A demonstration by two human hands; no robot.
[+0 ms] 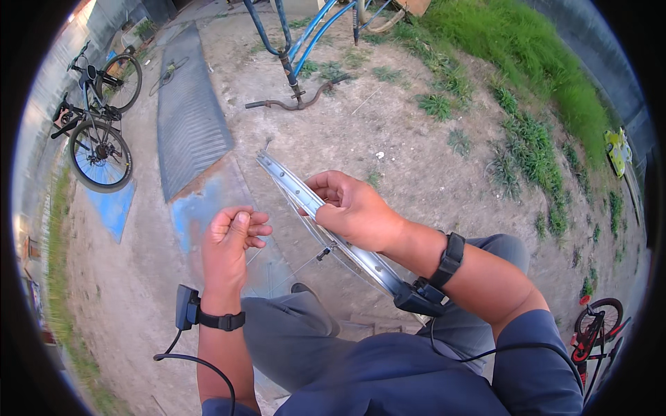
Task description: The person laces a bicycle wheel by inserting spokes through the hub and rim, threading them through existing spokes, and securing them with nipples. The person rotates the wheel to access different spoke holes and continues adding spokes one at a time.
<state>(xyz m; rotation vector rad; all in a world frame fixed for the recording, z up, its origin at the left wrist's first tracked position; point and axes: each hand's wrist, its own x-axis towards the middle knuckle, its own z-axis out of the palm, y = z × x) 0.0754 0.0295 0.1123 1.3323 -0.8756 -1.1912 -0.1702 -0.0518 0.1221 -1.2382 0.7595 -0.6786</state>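
Observation:
My right hand (pixel 354 211) grips a bare silver bicycle wheel rim (pixel 370 262), thumb on its outer face and fingers round the edge. The rim is seen nearly edge-on, slanting from upper left down toward my right knee, and has no tyre. Thin spokes and a small dark hub (pixel 324 254) show beneath it. To the left of the rim, apart from it, my left hand (pixel 237 227) is raised with its fingers curled in toward the thumb. Whatever it may hold is too small to make out. Each wrist wears a black strapped device with a cable.
A blue bicycle frame (pixel 295 66) stands upside down ahead, its rusty handlebar on the dirt. A grey bicycle (pixel 97 118) is at the left, a red one (pixel 595 329) at the lower right. A ridged grey mat (pixel 191 125) lies left of centre; grass (pixel 513 62) grows at the right.

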